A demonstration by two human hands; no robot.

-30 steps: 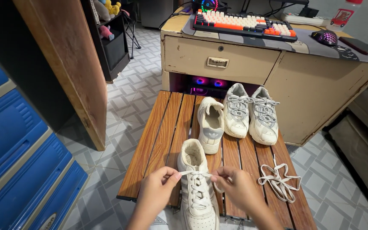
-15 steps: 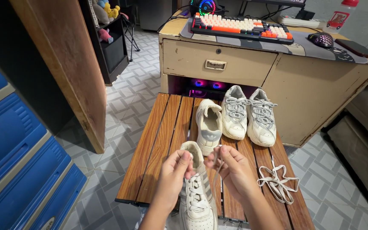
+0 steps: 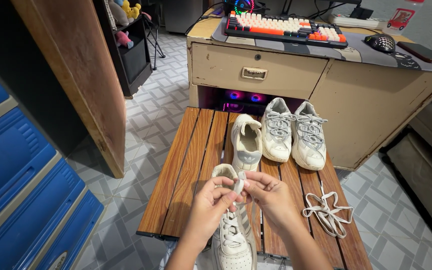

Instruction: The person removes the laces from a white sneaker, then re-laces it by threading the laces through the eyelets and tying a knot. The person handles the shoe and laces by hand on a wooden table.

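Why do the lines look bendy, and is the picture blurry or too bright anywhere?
Head view: wide lens bows the wooden board and blue bins at the edges; soft, even light, faint shadows; coloured glow from the keyboard and under the desk; left hand, right hand, lace and shoe look sharp.

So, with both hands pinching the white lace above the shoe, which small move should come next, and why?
Probably draw the white flat shoelace up and snug. Both the left hand and the right hand pinch it together above the pale low sneaker, whose lower eyelets already look laced, so the slack likely needs taking up before anything else.
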